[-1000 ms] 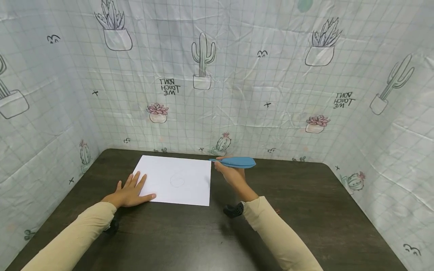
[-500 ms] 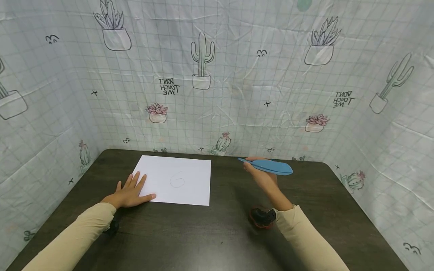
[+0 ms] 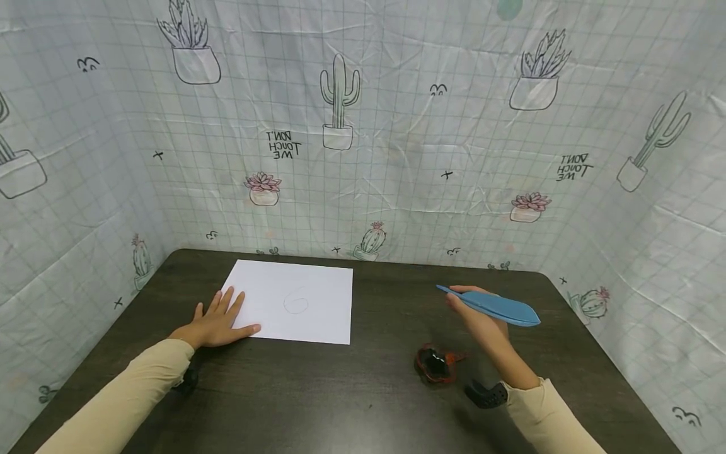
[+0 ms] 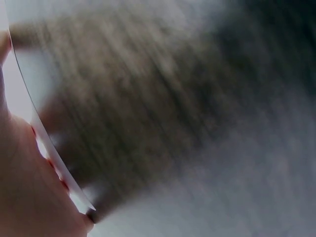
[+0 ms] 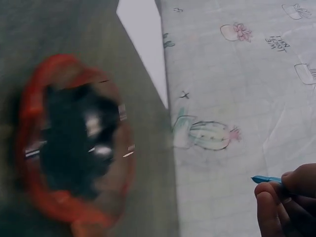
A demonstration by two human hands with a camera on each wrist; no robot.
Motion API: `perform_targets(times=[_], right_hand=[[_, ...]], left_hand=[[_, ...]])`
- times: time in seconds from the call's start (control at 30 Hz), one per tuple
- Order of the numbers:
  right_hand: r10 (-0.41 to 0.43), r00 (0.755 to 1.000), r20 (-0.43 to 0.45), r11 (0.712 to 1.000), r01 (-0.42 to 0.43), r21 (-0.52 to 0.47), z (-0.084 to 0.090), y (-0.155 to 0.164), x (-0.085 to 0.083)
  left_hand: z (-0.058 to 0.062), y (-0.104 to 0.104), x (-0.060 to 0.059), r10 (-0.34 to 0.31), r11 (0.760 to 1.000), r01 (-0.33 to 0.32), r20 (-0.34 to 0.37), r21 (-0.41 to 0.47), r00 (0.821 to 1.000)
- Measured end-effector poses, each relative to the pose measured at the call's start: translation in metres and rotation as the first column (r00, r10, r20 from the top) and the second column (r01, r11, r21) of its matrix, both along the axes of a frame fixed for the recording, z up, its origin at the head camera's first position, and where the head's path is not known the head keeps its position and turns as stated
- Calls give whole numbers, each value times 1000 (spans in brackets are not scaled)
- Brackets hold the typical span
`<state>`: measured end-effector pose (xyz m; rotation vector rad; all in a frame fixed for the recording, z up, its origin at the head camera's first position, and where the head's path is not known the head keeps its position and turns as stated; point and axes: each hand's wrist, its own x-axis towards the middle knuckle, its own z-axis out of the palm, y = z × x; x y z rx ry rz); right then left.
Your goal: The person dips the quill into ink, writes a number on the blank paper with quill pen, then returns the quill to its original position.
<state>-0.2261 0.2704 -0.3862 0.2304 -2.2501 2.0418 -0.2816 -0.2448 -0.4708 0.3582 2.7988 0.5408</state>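
A white sheet of paper (image 3: 326, 284) lies on the dark table with a faint, thin mark like a 6 on it. My left hand (image 3: 214, 323) lies flat over its left edge with fingers spread. Held above the table on the right, a blue feather-shaped pen (image 3: 506, 309) is pinched between thumb and fingers of my right hand (image 3: 482, 325). Its pointed blue tip (image 5: 264, 179) sticks out past the fingertips in the right wrist view. Below and left of that hand stands a small transparent red-rimmed pot (image 5: 69, 212) with dark contents and a little handle.
The dark table (image 3: 295, 397) is enclosed by a pale gridded curtain (image 3: 397, 145) printed with cacti. Black straps with small devices sit at both wrists, the right one (image 3: 486, 394) beside the pot. Much of the left wrist view is blurred tabletop.
My right hand has moved right and toward me with the feather pen, away from the paper's right edge, uncovering the red-rimmed pot. The left hand and paper have stayed put.
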Motion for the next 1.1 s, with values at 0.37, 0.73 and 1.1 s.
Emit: perform_targets(times=[0.37, 0.73, 1.1], right_hand=[[-46, 997, -55, 991, 52, 125, -22, 28, 26], [-100, 965, -243, 922, 181, 341, -38, 42, 43], [-161, 924, -346, 803, 327, 498, -25, 25, 62]], left_hand=[[-1, 0, 3, 17, 1000, -17, 11, 14, 1000], [0, 1, 2, 15, 999, -15, 0, 34, 1000], [14, 8, 9, 6, 1000, -6, 16, 20, 1000]])
